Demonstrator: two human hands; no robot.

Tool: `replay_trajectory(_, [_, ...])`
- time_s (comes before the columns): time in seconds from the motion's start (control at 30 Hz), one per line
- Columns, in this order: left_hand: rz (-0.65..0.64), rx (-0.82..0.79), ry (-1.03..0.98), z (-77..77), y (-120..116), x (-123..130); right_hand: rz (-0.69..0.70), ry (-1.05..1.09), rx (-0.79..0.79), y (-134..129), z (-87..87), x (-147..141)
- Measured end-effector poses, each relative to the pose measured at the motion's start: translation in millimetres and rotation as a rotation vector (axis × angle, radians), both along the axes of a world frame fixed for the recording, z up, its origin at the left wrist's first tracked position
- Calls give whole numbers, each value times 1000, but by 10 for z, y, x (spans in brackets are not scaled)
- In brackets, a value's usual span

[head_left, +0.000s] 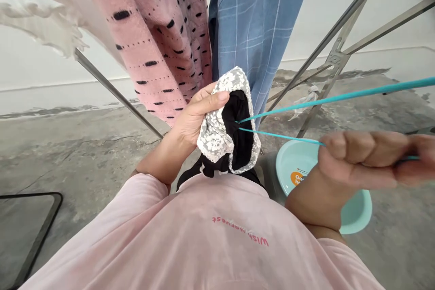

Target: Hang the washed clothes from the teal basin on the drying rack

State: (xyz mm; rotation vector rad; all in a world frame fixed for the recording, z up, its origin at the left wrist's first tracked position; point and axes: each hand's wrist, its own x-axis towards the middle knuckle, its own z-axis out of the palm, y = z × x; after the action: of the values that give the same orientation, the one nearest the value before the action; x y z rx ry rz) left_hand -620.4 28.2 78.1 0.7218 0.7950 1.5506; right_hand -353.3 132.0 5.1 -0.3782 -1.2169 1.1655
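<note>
My left hand (195, 115) pinches the white lace edge of a small black cloth piece (239, 104), its thumb lying on top of the lace. The lace forms a loop around the black cloth inside. Two strands of teal cord (340, 98) come out of the black middle and run taut to the right. The upper strand passes out of view at the right edge. My right hand (367, 156) is closed in a fist around the lower strand and somewhat blurred; a bit of teal shows between its fingers.
A pink cloth with black dashes (152, 50) and a blue checked garment (251, 18) hang ahead. Metal rack poles (115, 91) stand on both sides. A mint-green basin (363, 217) sits on the concrete floor under my right arm. A black frame (37, 247) is at lower left.
</note>
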Motion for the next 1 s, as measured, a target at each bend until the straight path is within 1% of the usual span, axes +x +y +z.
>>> replay_trajectory(0.03, [-22, 27, 8, 17, -40, 4, 56, 98, 71, -36, -3, -70])
replay_trajectory(0.07, [-31, 48, 16, 27, -73, 2, 119, 177, 110, -57, -8, -130])
replay_trajectory(0.1, [-20, 52, 20, 33, -96, -4, 181, 211, 109, -59, -15, -178])
replay_trajectory(0.13, [-2, 48, 22, 33, -110, -13, 229, 197, 71, -44, -26, -214])
replay_trajectory(0.17, [17, 46, 22, 27, -113, -23, 249, 183, 20, -15, -39, -238])
replay_trajectory(0.23, [54, 57, 12, 1, -91, -41, 231, 197, -71, 59, -77, -265])
replay_trajectory(0.33, [91, 49, 2, -61, -15, -46, 238, 220, -156, 127, -166, -316])
replay_trajectory(0.4, [97, -1, 12, -99, 38, -31, 277, 173, -180, 126, -255, -399])
replay_trajectory(0.47, [83, -43, 30, -130, 79, -22, 346, 64, -209, 115, -361, -518])
replay_trajectory(0.53, [68, -48, 48, -159, 105, -38, 411, -48, -262, 125, -464, -633])
replay_trajectory(0.6, [78, -39, 63, -193, 117, -87, 433, -96, -302, 164, -532, -696])
replay_trajectory(0.67, [93, -44, 75, -230, 120, -154, 390, -97, -278, 213, -548, -693])
replay_trajectory(0.8, [93, -65, 79, -277, 116, -242, 172, -40, -139, 280, -492, -608])
replay_trajectory(0.87, [89, -61, 68, -279, 115, -252, 115, -47, -68, 312, -488, -604])
replay_trajectory(0.9, [85, -56, 64, -278, 115, -256, 133, -93, -23, 337, -502, -616])
replay_trajectory(0.93, [83, -46, 62, -278, 114, -265, 182, -166, 20, 368, -525, -633])
replay_trajectory(1.0, [95, -25, 65, -291, 108, -309, 311, -342, 59, 448, -584, -661])
